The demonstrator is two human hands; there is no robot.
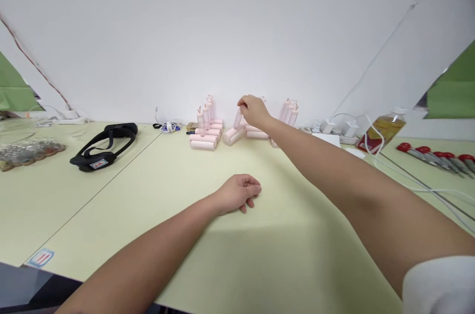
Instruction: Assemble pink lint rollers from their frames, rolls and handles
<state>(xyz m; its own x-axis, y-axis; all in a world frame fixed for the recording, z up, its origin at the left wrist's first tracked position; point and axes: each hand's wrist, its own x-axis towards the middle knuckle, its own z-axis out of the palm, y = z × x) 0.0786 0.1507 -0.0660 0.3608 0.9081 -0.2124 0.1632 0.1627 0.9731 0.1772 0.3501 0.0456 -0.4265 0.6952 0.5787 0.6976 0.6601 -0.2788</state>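
Note:
My right hand (255, 110) reaches to the back of the table and pinches the top of the upright handle of a pale pink T-shaped roller (233, 134). That roller's bar sits at a slant on the tabletop. Left of it stand several like rollers (203, 141) in a row, their handles pointing up. More pink rollers (257, 133) stand just behind and below my right wrist, partly hidden by it. Another group (289, 113) rises past my forearm on the right. My left hand (239, 192) rests on the table, holding nothing, its fingers loosely bent and apart.
A black head strap (106, 148) lies at left, near wrapped goods (31, 150). A coiled white cable (168, 127) lies by the wall. At right are white chargers (349, 129), a tilted drink bottle (384, 128), trailing cables and red-topped tools (441, 154). A seam crosses the pale table (289, 254).

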